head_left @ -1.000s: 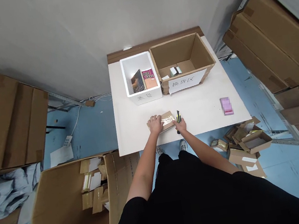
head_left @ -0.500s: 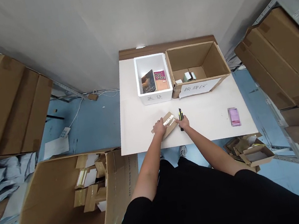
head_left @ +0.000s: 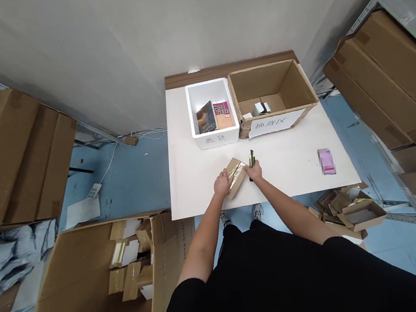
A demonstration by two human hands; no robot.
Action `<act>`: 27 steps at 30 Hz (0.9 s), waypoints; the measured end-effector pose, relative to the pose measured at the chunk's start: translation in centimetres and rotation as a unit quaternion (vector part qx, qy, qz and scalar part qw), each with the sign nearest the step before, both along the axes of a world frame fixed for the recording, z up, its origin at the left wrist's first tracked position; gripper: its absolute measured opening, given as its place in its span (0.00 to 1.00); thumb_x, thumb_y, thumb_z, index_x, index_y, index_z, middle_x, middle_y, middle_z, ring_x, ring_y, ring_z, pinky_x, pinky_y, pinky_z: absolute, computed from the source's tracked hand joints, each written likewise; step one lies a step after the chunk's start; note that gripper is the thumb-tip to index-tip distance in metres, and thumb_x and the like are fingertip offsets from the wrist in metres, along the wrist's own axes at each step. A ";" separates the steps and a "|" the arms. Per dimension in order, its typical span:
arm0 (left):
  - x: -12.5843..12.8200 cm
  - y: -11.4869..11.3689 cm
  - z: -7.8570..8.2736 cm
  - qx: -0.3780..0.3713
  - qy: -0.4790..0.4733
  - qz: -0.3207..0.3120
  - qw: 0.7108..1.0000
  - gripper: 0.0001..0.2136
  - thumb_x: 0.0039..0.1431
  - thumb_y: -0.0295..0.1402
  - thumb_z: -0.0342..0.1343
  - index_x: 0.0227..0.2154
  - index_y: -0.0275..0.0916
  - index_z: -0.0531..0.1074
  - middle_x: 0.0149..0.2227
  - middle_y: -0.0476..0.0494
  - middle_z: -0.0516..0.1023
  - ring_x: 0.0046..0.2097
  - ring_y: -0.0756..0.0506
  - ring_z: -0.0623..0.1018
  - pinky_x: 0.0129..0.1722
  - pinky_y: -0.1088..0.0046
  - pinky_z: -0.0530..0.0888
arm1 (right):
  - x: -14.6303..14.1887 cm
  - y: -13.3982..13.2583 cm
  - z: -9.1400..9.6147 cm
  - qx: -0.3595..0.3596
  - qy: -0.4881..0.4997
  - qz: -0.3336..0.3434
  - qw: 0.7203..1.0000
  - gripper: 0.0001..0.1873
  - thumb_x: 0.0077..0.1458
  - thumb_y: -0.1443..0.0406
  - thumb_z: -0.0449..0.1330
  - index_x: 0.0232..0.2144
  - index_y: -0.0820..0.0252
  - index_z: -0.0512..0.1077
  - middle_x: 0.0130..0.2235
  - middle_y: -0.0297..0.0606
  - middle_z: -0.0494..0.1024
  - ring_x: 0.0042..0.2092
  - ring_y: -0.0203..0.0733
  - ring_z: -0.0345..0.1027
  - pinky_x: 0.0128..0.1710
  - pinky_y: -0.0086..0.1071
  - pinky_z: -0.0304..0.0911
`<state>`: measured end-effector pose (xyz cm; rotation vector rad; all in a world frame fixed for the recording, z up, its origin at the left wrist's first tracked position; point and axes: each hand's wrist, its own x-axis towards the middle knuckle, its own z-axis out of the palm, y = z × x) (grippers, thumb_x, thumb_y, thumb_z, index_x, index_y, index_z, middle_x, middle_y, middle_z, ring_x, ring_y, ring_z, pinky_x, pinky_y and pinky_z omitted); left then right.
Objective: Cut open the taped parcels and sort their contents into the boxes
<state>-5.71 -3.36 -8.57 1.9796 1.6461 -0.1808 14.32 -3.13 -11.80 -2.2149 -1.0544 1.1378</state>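
Near the front edge of the white table, a small brown cardboard box [head_left: 235, 173] with shiny clear tape across it sits tilted between my hands. My left hand [head_left: 221, 183] is closed on the box's left side. In my right hand [head_left: 254, 171] is a black and yellow utility knife [head_left: 251, 158], pointing away from me; the fingers of that hand also touch the box's right end. Whether the blade is out is too small to see.
Behind the hands stand a white foam box [head_left: 216, 139] holding two books and a cardboard box [head_left: 279, 123] with small white cartons inside. A pink blurred item [head_left: 326, 161] lies at right. A large carton [head_left: 71, 286] with several parcels is left; discarded boxes [head_left: 361, 214] lie right.
The small box has been turned and tipped in my hands, so more of its taped face shows. The knife stays in my right hand. The camera view has shifted slightly.
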 end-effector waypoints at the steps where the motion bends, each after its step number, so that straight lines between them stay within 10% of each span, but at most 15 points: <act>1: 0.2 -0.3 -0.1 -0.007 -0.001 0.033 0.999 0.32 0.76 0.50 0.42 0.75 0.37 0.51 0.65 0.27 0.73 0.61 0.36 0.78 0.55 0.65 0.73 | -0.6 0.2 0.1 -0.005 -0.018 -0.016 1.000 0.21 0.59 0.53 0.66 0.46 0.52 0.62 0.40 0.40 0.81 0.41 0.49 0.79 0.35 0.34 0.72; 10: 0.1 -2.0 -0.8 -0.051 -0.046 0.240 0.968 0.48 0.68 0.61 0.50 0.78 0.39 0.38 0.74 0.26 0.61 0.67 0.33 0.72 0.59 0.60 0.73 | -4.6 -3.0 -0.4 -0.001 0.051 -0.050 0.997 0.31 0.47 0.50 0.73 0.46 0.52 0.63 0.44 0.40 0.82 0.46 0.52 0.79 0.42 0.36 0.72; 13: -0.8 -1.6 -0.4 -0.018 -0.026 0.181 0.983 0.43 0.71 0.59 0.45 0.79 0.41 0.39 0.78 0.29 0.52 0.71 0.32 0.67 0.62 0.58 0.72 | -4.0 -5.3 -0.9 -0.007 0.051 -0.034 0.998 0.33 0.46 0.49 0.74 0.46 0.52 0.64 0.43 0.39 0.82 0.46 0.53 0.79 0.41 0.37 0.72; 17: -2.1 0.1 0.3 0.032 -0.021 -0.088 0.995 0.30 0.75 0.46 0.42 0.77 0.54 0.52 0.80 0.48 0.47 0.78 0.35 0.51 0.71 0.53 0.61 | -3.3 -6.1 -1.1 -0.023 0.035 -0.025 0.999 0.35 0.46 0.48 0.75 0.49 0.52 0.64 0.44 0.39 0.83 0.46 0.52 0.79 0.42 0.37 0.72; 20: -2.7 0.9 0.5 0.005 0.010 -0.172 0.985 0.29 0.75 0.44 0.44 0.76 0.59 0.53 0.80 0.54 0.48 0.79 0.36 0.46 0.73 0.46 0.55 | -3.1 -4.3 -0.6 -0.023 0.002 0.004 1.000 0.37 0.47 0.50 0.76 0.52 0.53 0.64 0.46 0.40 0.83 0.47 0.52 0.79 0.41 0.36 0.70; 27: 0.1 0.3 0.3 0.003 0.130 0.020 0.991 0.32 0.72 0.46 0.48 0.75 0.41 0.57 0.78 0.31 0.51 0.73 0.24 0.57 0.65 0.41 0.64 | -3.3 4.6 2.2 0.022 -0.115 0.172 0.978 0.38 0.46 0.55 0.79 0.53 0.56 0.65 0.49 0.46 0.80 0.47 0.51 0.75 0.40 0.34 0.64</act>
